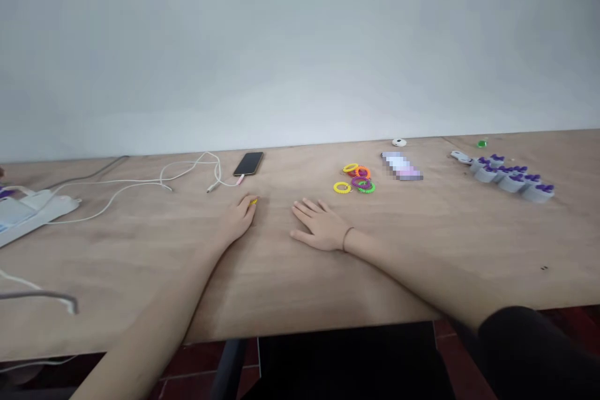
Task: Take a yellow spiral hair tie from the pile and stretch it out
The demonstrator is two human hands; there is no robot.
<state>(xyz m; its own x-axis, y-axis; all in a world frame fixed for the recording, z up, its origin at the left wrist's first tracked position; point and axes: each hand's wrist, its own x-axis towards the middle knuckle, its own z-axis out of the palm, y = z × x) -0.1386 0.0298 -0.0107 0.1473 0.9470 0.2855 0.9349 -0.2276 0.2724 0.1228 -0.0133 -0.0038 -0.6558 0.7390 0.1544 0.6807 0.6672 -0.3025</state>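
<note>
On the head view, the only one I had, both of the person's hands lay on a plywood table [117, 256] in the lower middle of the frame. The left grip [239, 215] was curled with the knuckles up, its fingertips closed on a small yellow piece [254, 201]. So little of the piece showed that I could not tell its long axis. The right grip [319, 225] was spread flat and fully open, palm down, holding nothing, with a thin dark wristband [347, 239] around its wrist.

Up and to the right of that open hand, near it but not touching, sat a loose group of spiral coil bands [359, 180]. I counted five: two yellow, one orange, one purple, one green. The right grip was the nearer of the two to them.

Above the left grip lay one black smartphone [248, 163], its long axis tilted toward the upper right, and a white cable [135, 181] trailed left of it. Right of the bands was one pixelated object [401, 166], and at the right of the frame stood a cluster of grey cups with purple tops [510, 178], about eight, though I could not count them exactly.
</note>
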